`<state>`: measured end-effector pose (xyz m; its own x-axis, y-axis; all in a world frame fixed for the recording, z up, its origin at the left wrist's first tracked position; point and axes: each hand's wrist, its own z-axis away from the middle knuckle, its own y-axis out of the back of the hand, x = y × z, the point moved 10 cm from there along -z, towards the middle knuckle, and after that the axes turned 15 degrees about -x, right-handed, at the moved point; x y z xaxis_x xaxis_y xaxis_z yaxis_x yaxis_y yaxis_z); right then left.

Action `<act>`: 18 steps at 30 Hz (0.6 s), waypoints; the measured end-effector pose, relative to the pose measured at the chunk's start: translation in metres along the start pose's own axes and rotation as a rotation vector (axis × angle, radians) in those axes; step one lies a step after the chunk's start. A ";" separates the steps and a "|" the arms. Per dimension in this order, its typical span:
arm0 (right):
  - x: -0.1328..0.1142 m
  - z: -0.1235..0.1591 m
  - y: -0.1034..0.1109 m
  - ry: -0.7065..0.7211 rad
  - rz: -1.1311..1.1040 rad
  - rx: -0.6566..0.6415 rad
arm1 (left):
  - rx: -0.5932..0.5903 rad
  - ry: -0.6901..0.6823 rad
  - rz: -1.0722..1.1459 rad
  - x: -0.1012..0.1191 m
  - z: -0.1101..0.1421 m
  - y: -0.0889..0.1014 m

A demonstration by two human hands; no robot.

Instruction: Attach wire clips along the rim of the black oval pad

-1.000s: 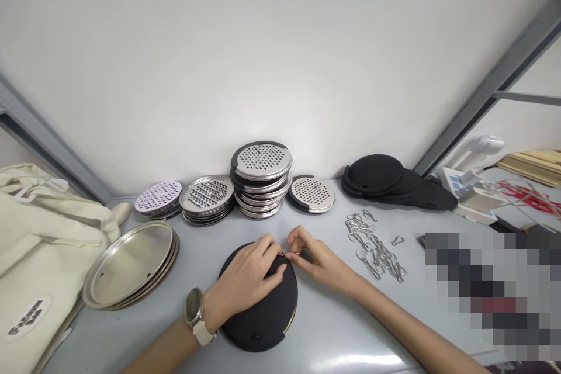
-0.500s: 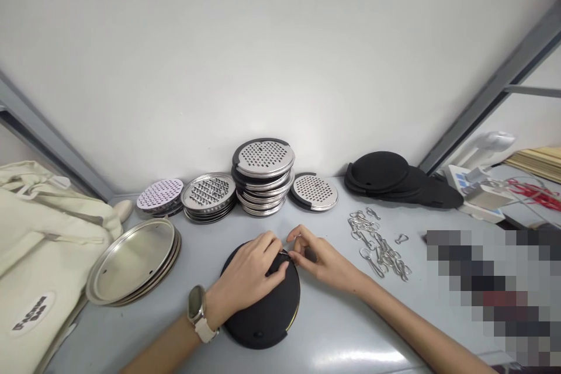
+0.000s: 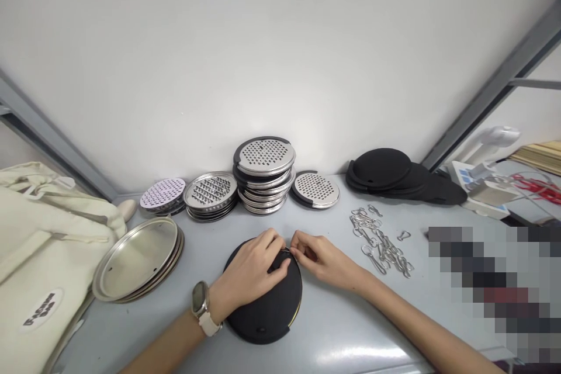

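Observation:
A round black disc (image 3: 268, 308) lies flat on the grey table in front of me. My left hand (image 3: 252, 272), a watch on its wrist, rests on the disc's far edge with its fingers curled against the rim. My right hand (image 3: 322, 258) meets it from the right, thumb and fingers pinched on a small metal clip (image 3: 289, 252) at that rim. A loose heap of the same metal clips (image 3: 381, 241) lies to the right of my right hand.
Stacks of perforated metal grater discs (image 3: 264, 174) stand by the wall, plain metal lids (image 3: 139, 257) at the left, black discs (image 3: 397, 176) at the back right. A cream bag (image 3: 39, 257) fills the left edge; a white device (image 3: 480, 178) sits far right.
Both hands stay together at the disc's far edge; the right hand's fingers have closed in slightly toward the left hand. The view has shifted a little.

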<state>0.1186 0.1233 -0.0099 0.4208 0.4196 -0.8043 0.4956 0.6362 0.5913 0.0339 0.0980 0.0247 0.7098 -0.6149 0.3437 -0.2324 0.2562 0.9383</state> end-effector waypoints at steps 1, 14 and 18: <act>0.000 0.000 0.000 -0.003 0.002 -0.002 | -0.001 0.002 -0.002 0.000 0.000 0.000; -0.008 0.002 -0.002 0.021 0.025 -0.057 | -0.014 -0.013 0.009 0.001 0.001 -0.001; -0.011 0.003 0.000 0.018 0.074 -0.053 | -0.013 -0.064 0.021 0.006 0.001 0.000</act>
<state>0.1159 0.1168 -0.0015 0.4404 0.4780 -0.7600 0.4230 0.6362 0.6453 0.0378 0.0938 0.0267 0.6609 -0.6554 0.3656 -0.2380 0.2790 0.9303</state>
